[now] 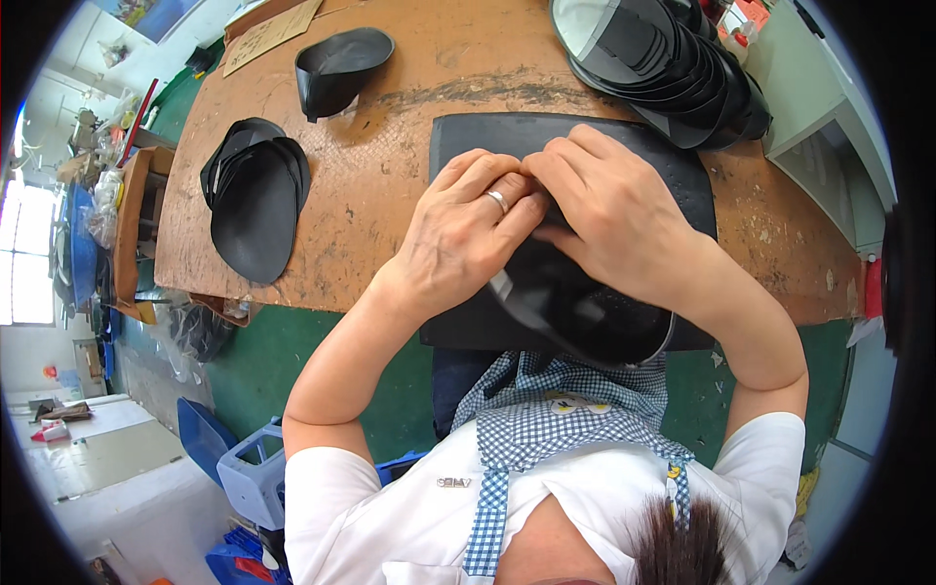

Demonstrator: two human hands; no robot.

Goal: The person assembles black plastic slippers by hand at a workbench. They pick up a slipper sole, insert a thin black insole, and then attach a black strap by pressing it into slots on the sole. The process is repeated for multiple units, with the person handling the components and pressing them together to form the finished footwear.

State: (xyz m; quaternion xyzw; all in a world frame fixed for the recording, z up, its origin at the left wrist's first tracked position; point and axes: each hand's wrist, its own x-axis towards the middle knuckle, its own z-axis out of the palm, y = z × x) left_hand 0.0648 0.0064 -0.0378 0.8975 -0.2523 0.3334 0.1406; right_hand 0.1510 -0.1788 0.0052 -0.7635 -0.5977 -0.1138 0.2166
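Over a black mat [673,151] at the near side of the table, my left hand [463,229] and my right hand [619,210] meet with fingertips nearly touching. Both hands are closed, pinching the far end of a glossy black curved piece [595,312]. Its rounded near end hangs toward my apron, and my fingers hide the pinched part. A ring is on my left hand. To the left lies a small stack of black oval pieces [255,210]. Farther off stands a black piece curled into a loop [341,68].
A large pile of black rounded pieces [663,73] sits at the table's far right, beside a pale grey cabinet [819,88]. Cardboard [273,37] lies at the far left of the brown table [390,195]. A blue plastic stool [252,478] stands on the floor at lower left.
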